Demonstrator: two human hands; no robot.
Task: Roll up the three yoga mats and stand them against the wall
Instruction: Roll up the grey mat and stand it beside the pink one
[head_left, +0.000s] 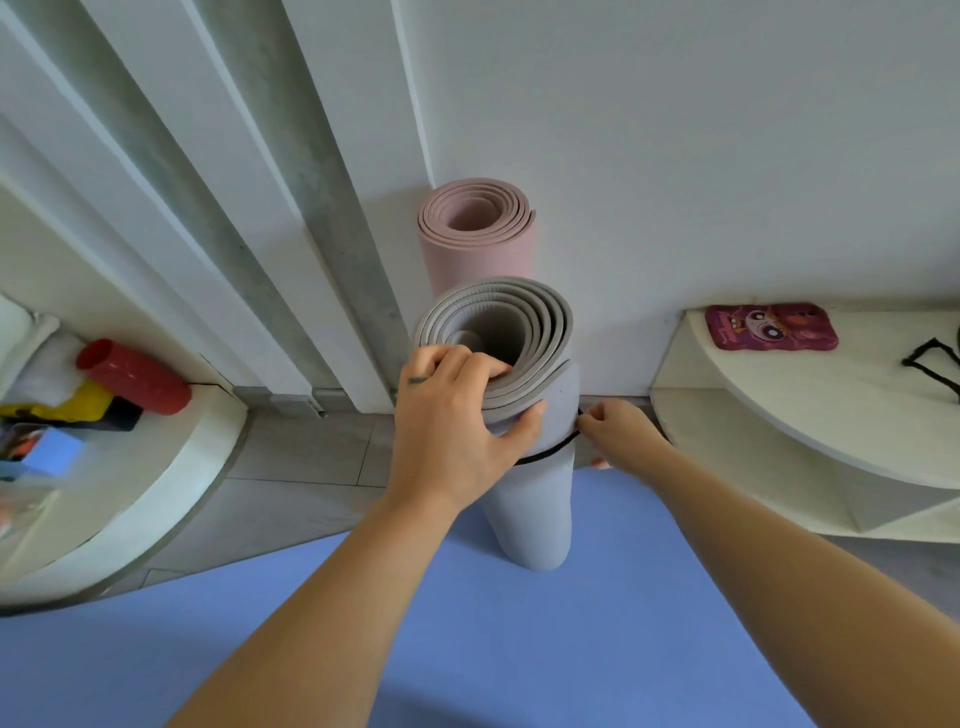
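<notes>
A rolled grey yoga mat (535, 509) stands upright on end, its foot on a blue mat (363, 623) that lies flat on the floor. My left hand (457, 415) grips the top rim of the grey roll, fingers inside the coil and thumb outside. A thin black strap (545, 454) circles the roll a little below the top. My right hand (618, 431) pinches that strap at the roll's right side. Behind the grey roll a rolled pink mat (475, 228) stands upright against the white wall (675, 156).
A curved white shelf (171, 483) at the left holds a red cylinder (135, 376) and yellow and blue items. At the right, a curved white shelf unit (779, 415) carries a pink cartoon pad (771, 326) and a black cord (935, 364). Grey tiled floor (301, 457) lies along the wall.
</notes>
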